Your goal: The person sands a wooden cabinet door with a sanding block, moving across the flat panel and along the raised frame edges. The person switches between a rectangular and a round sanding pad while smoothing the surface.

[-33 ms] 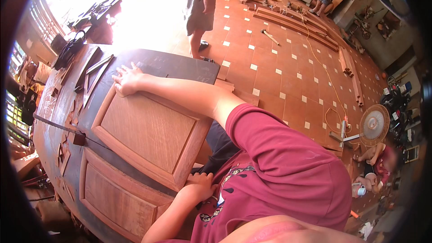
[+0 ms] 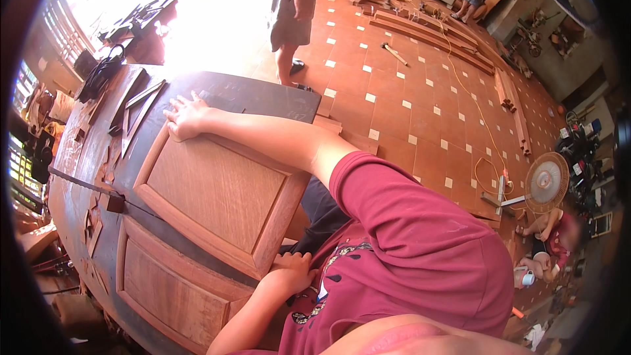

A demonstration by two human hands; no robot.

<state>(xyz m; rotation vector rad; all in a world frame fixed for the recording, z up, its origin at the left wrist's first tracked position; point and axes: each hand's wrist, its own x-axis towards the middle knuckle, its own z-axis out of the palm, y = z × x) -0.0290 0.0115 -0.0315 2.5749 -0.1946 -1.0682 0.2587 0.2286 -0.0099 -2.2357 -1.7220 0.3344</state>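
Note:
A framed wooden door panel (image 2: 217, 187) lies on the dark worktable (image 2: 230, 85), on its side toward me. My right hand (image 2: 187, 117) reaches across to its far end; the fingers are spread over the frame's edge. At the panel's near corner, my left hand (image 2: 289, 271) has its fingers curled against the frame. The undersides of those fingers are hidden. A second framed panel (image 2: 174, 289) lies alongside, partly behind my left forearm.
Thin wooden strips joined at an angle (image 2: 141, 115) lie past my right hand. A handsaw-like long tool (image 2: 85, 183) meets a small wooden block (image 2: 114, 202) by wood scraps. A person (image 2: 289, 20) stands beyond the table. Timber (image 2: 427, 39) and a fan (image 2: 547, 183) are at right.

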